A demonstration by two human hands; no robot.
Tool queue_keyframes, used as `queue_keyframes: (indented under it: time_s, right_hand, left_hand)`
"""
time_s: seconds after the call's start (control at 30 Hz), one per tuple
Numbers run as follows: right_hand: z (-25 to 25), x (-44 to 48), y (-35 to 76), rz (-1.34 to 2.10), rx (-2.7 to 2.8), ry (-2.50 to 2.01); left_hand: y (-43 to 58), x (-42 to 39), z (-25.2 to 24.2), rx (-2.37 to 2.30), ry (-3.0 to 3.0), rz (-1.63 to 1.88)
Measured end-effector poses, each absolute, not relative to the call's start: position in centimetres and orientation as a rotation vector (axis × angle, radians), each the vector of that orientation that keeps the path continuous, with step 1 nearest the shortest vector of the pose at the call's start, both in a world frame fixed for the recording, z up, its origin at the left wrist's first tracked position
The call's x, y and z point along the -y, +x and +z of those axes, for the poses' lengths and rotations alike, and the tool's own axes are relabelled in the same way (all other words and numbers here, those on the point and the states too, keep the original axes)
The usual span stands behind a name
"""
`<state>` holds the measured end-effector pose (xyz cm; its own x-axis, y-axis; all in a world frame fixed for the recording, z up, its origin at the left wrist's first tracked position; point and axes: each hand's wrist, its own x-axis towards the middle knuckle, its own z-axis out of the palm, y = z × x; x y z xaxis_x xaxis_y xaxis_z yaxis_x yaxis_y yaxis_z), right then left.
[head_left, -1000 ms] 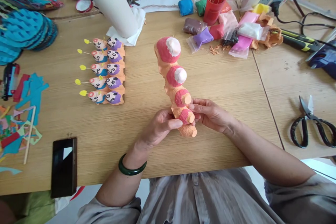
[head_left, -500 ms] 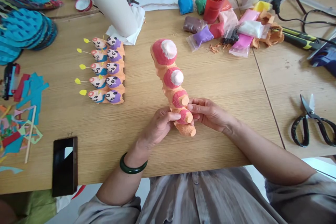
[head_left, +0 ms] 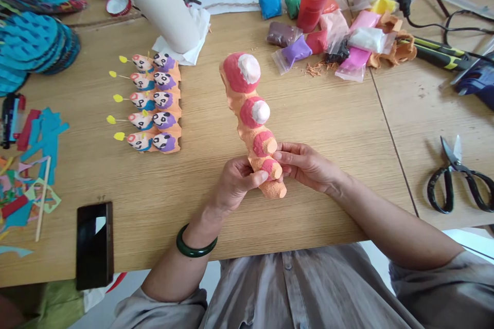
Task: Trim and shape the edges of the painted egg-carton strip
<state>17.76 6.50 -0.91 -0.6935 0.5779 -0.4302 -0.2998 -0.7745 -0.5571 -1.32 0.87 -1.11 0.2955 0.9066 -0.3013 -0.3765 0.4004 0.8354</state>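
Between my hands is an orange egg-carton strip (head_left: 240,96) with a row of cone-shaped bumps, held tilted above the table. Pink clay wraps several of the bumps, and the two farthest carry white clay caps. The bump nearest me is bare orange. My left hand (head_left: 238,183) grips the near end from the left, its thumb on the pink clay of the second-nearest bump. From the right, my right hand (head_left: 304,164) pinches the strip's edge beside the near pink bumps; some of its fingertips are hidden behind the strip.
To the left stands an egg carton with painted animal faces (head_left: 164,100). Clay packets (head_left: 295,54) and a red cup (head_left: 314,4) lie at the back, near a white bottle (head_left: 158,5). Black-handled scissors (head_left: 450,180) are at right, a phone (head_left: 94,244) at front left.
My left thumb has shifted slightly on the near pink bump. The strip stays in both hands, nearly in the same place; the whole view has drifted a little.
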Motion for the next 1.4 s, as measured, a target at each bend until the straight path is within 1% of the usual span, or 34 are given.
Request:
queue_keyframes:
  time_s: [0.3, 0.5, 0.9, 1.2, 1.4]
  right_hand:
    - [-1.1, -6.5, 17.8, 2.424, 0.636, -0.909]
    - [-0.8, -6.7, 17.9, 2.436, 0.624, -0.83]
    - [-1.1, -6.3, 17.7, 2.392, 0.64, -0.859]
    - [-0.9, -6.4, 17.9, 2.408, 0.641, -0.843]
    - [-0.7, -6.5, 17.8, 2.402, 0.628, -0.875]
  left_hand:
    - [-1.1, -1.0, -1.3, -0.91, 0.697, 0.989]
    - [-1.5, -1.4, -0.5, -0.812, 0.738, 0.917]
    - [-1.1, -1.0, -0.9, -0.918, 0.701, 0.949]
    - [-1.2, -1.3, -0.1, -0.821, 0.685, 0.912]
    - [-1.3, -1.2, -0.6, -0.887, 0.681, 0.905]
